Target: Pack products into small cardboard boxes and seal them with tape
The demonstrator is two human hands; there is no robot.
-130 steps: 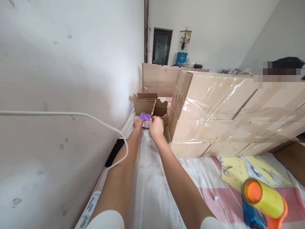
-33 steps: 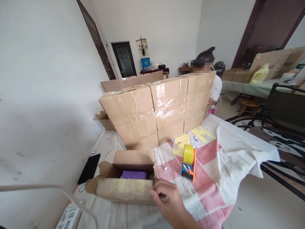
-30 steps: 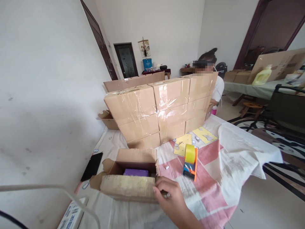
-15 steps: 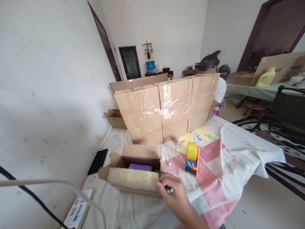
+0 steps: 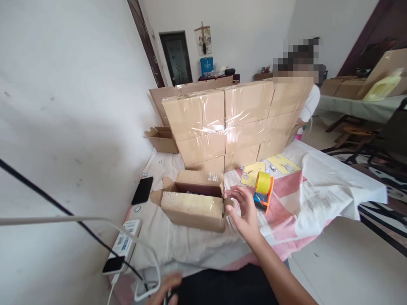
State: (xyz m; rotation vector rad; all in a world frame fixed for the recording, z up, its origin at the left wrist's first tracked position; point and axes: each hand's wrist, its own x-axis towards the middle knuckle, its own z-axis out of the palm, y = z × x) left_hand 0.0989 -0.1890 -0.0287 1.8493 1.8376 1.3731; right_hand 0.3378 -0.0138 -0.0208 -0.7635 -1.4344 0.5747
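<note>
A small cardboard box [image 5: 192, 209] lies on the cloth with its top flaps up; its inside is mostly hidden by the near wall. At its right end my right hand [image 5: 245, 214] is open, fingers apart and curved, thumb by the short end flap [image 5: 228, 205]. Down at the bottom edge my left hand [image 5: 167, 289] shows partly and blurred. Its fingers are closed around something small and dark that I cannot make out. Just right of my right hand stands a tape dispenser [image 5: 264, 190] with a yellow roll and an orange frame.
Behind the box rises a wall of taped cartons [image 5: 244, 123], with a person [image 5: 311, 101] behind its right end. To the left are an open carton [image 5: 163, 144], a black flat object [image 5: 142, 190], a power strip [image 5: 127, 239], a phone [image 5: 113, 264] and loose cables [image 5: 95, 237].
The view has tilted down. My right hand has loosened from the box's right corner and opened. My left hand has come into view below. The purple item inside the box no longer shows.
</note>
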